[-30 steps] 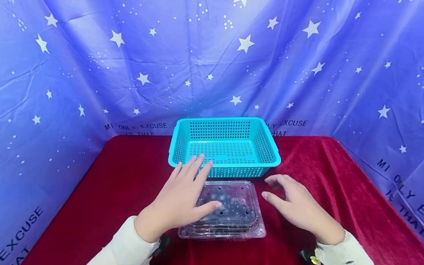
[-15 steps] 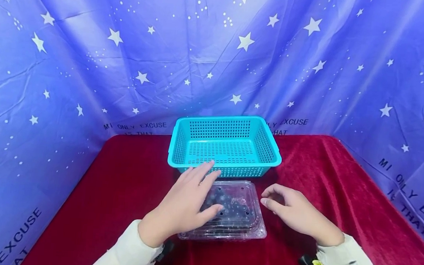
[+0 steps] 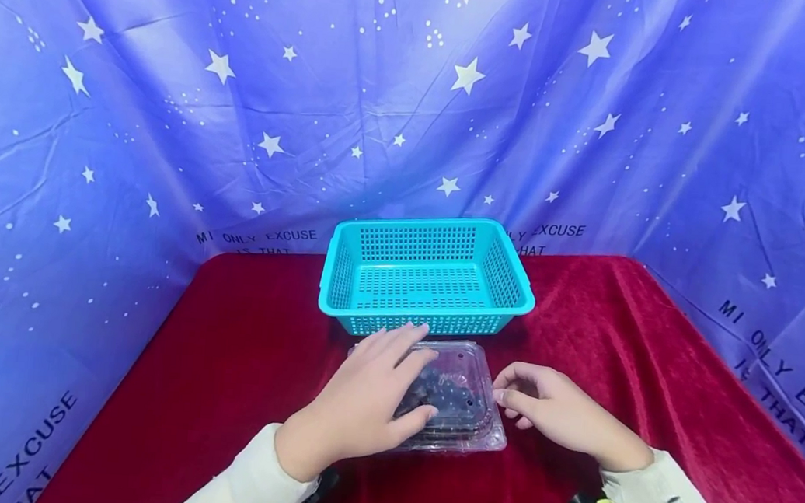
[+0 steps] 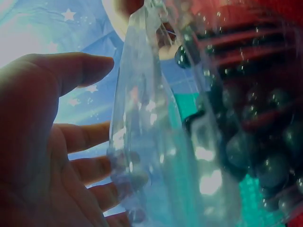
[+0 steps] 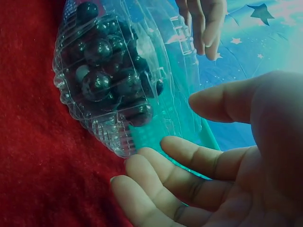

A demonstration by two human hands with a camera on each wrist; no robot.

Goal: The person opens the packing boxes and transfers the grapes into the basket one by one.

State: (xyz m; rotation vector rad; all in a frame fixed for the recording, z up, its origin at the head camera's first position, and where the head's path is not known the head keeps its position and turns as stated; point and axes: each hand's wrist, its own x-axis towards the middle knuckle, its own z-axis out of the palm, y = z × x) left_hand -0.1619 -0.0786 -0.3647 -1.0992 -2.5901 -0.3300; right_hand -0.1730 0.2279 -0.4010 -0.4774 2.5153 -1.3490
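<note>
A clear plastic clamshell box (image 3: 469,424) lies closed on the table, with dark round fruit (image 5: 97,85) like grapes inside, seen through its walls. Over the left part of its lid my left hand (image 3: 353,404) is spread, palm down, fingers straight. The left wrist view has that thumb apart from the lid; whether the fingertips touch the plastic is hard to tell. At the box's right edge is my right hand (image 3: 560,409), fingers loosely bent. In the right wrist view its thumb and fingers are apart, with nothing pinched between them.
Just behind the box stands a turquoise plastic basket (image 3: 453,323) with perforated walls and nothing in it. A dark red velvet cloth (image 3: 243,326) covers the table. Blue curtains (image 3: 358,85) with white stars hang around the back and sides.
My left hand has shifted right and toward me, farther over the lid and away from the basket. My right hand has come nearer, down to the box's right edge. Box and basket stay put.
</note>
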